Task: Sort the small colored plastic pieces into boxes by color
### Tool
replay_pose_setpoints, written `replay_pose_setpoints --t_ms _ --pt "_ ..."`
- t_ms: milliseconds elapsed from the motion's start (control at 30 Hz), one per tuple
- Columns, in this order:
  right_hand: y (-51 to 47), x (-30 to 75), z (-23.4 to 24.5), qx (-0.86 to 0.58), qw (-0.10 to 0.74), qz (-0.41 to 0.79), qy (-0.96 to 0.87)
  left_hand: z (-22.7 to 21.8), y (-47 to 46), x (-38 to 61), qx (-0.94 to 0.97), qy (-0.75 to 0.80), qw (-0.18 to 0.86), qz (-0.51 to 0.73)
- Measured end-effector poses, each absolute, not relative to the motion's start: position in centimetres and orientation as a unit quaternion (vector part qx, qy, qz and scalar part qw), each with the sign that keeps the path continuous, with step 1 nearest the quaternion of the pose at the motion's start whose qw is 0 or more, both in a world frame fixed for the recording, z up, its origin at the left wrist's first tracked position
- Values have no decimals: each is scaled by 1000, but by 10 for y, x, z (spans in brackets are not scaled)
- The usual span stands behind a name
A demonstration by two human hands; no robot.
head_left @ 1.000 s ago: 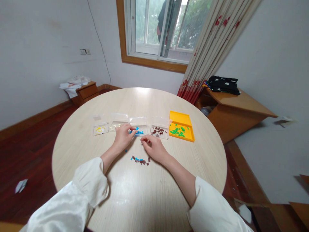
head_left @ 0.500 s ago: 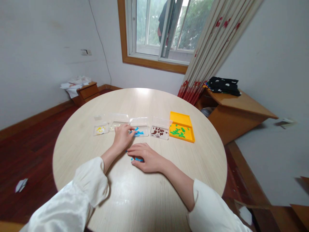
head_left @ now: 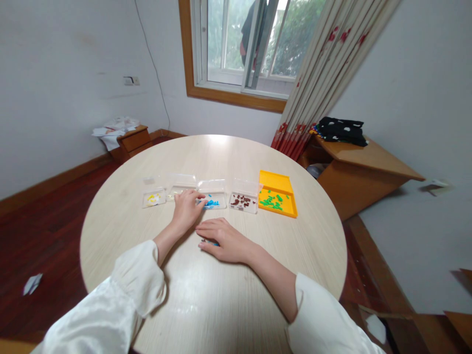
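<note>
My left hand (head_left: pixel 188 208) reaches to the left end of a clear plastic box (head_left: pixel 222 207) that holds small blue pieces (head_left: pixel 212 202). Its fingers are bent and apart, with the fingertips at the box and nothing visible between them. Closer to me, my right hand (head_left: pixel 225 239) rests low on the table, fingers stretched and thumb apart. A few blue pieces (head_left: pixel 210 241) show between that thumb and the fingers, partly covered by the hand. The pieces are too small for me to tell their exact kind.
On the round table (head_left: pixel 206 305) stand a clear box of yellow pieces (head_left: pixel 155 198), another clear box (head_left: pixel 171 194) partly behind my left hand, a clear box of brown pieces (head_left: pixel 242 200) and a yellow box (head_left: pixel 296 206) of green pieces. Their lids are raised or folded back.
Blue pieces in the box have shifted beside my left fingertips. My right hand covers more of the loose blue pieces, its thumb slightly further left. Both arms stay nearly in place.
</note>
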State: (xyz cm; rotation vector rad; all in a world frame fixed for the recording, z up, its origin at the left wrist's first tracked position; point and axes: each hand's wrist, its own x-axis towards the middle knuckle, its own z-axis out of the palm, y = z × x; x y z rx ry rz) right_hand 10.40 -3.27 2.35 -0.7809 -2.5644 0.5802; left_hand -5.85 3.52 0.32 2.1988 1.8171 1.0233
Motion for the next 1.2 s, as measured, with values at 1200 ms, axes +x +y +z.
replay_pose_setpoints --t_ms 1200 --pt "-3 120 3 -437 425 214 -764 9 26 -47 817 442 157 337"
